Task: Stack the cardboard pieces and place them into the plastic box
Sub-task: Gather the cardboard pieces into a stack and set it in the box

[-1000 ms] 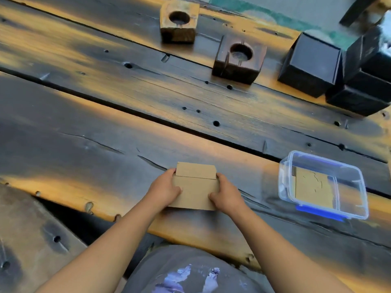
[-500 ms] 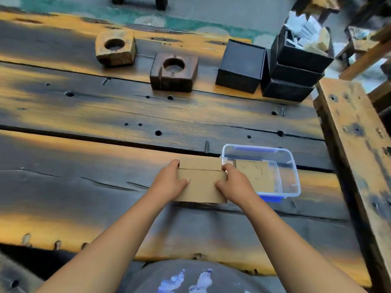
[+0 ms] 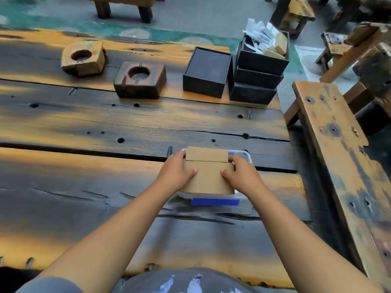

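A stack of brown cardboard pieces (image 3: pixel 208 176) hangs directly over the clear plastic box (image 3: pixel 246 154), covering most of it. My left hand (image 3: pixel 177 173) grips the stack's left edge and my right hand (image 3: pixel 240 175) grips its right edge. A smaller piece sticks out at the far end of the stack. Only the box's rim and its blue latch (image 3: pixel 215 201) show around the cardboard; its inside is hidden.
At the far side of the dark wooden table (image 3: pixel 84 127) sit two wooden blocks with round holes (image 3: pixel 83 58) (image 3: pixel 140 79) and several black boxes (image 3: pixel 206 71) (image 3: pixel 257 68). A wooden bench (image 3: pixel 338 157) runs along the right.
Both hands carried the cardboard stack to the right, from the bare table to a spot above the plastic box. The view followed to the right.
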The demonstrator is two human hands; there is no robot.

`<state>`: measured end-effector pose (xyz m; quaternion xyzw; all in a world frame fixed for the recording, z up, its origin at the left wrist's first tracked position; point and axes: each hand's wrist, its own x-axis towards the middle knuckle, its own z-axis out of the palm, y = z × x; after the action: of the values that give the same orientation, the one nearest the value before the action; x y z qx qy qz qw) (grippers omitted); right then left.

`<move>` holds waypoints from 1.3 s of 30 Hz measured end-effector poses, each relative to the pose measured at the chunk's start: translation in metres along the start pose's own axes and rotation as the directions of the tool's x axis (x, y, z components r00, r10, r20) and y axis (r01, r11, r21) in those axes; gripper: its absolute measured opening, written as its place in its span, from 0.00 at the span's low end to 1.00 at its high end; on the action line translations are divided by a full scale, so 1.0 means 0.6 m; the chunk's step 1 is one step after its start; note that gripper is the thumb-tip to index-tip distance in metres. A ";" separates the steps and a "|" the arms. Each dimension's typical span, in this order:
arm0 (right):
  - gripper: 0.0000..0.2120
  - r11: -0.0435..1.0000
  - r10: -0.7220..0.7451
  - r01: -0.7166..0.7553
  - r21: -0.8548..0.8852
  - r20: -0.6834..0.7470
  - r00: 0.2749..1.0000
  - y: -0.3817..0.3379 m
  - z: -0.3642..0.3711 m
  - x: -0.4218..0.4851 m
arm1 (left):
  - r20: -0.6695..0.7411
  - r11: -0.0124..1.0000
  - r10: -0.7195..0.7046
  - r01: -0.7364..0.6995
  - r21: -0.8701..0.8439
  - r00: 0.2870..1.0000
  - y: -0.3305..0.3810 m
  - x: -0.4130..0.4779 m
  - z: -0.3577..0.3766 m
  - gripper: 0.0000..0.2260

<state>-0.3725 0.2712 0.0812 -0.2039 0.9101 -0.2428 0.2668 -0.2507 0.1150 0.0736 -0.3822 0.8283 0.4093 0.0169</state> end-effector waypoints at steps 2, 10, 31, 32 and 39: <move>0.20 1.000 -0.011 0.011 -0.012 -0.003 1.000 0.013 -0.011 0.011 | 0.000 1.000 0.015 -0.015 0.018 1.000 0.016 0.009 0.010 0.26; 0.20 0.998 -0.016 0.020 -0.062 0.065 0.998 0.052 -0.010 0.049 | 0.063 0.998 -0.029 0.025 0.062 0.998 0.033 0.035 0.053 0.25; 0.19 0.991 0.039 -0.018 -0.136 0.147 0.988 0.096 0.059 0.111 | 0.149 0.978 -0.196 0.181 0.107 0.969 -0.024 0.071 0.125 0.20; 0.19 0.989 0.033 -0.012 -0.146 0.145 0.989 0.097 0.062 0.112 | 0.148 0.977 -0.200 0.185 0.108 0.969 -0.026 0.070 0.128 0.20; 0.20 0.978 0.059 -0.022 -0.209 0.174 0.983 0.111 0.080 0.116 | 0.165 0.968 -0.235 0.217 0.124 0.958 -0.028 0.074 0.138 0.21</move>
<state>-0.4143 0.2734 -0.0179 -0.2327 0.9067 -0.1224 0.3298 -0.2945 0.1384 -0.0077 -0.4349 0.7946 0.3932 0.1576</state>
